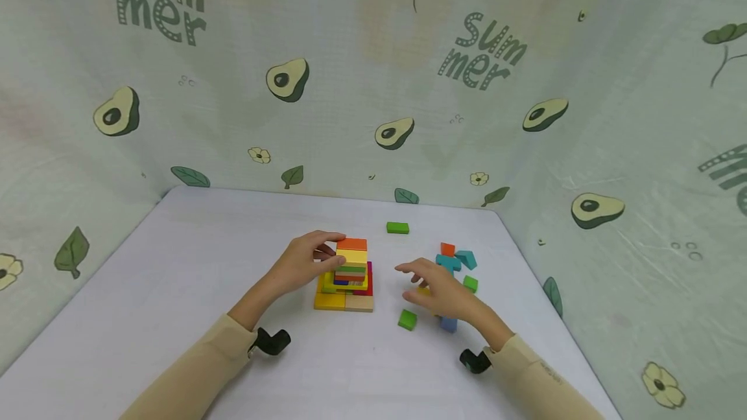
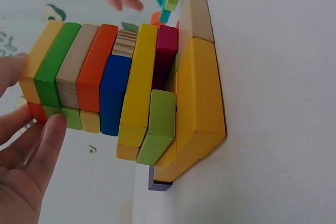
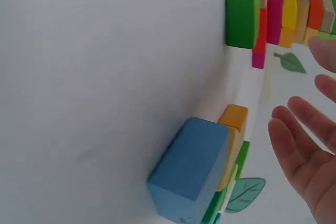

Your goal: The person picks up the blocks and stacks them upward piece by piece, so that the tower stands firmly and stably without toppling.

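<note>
Head, tower (image 1: 351, 269): on the desk (image 1: 233, 238); left grip (image 1: 303, 259) pinches its top, where a sideways nudge could topple it.
Left wrist, upper blocks (image 2: 76, 74): narrow column; uneven pressure might shift them.
Right wrist, right grip (image 3: 317, 179): empty, unclenched; a careless swing might hit the tower.

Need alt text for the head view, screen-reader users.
A person's left hand holds the top of a multicoloured block tower on a pale table; the right hand hovers, empty, above loose blocks to the tower's right. Behind hangs an avocado-print sheet.
</note>
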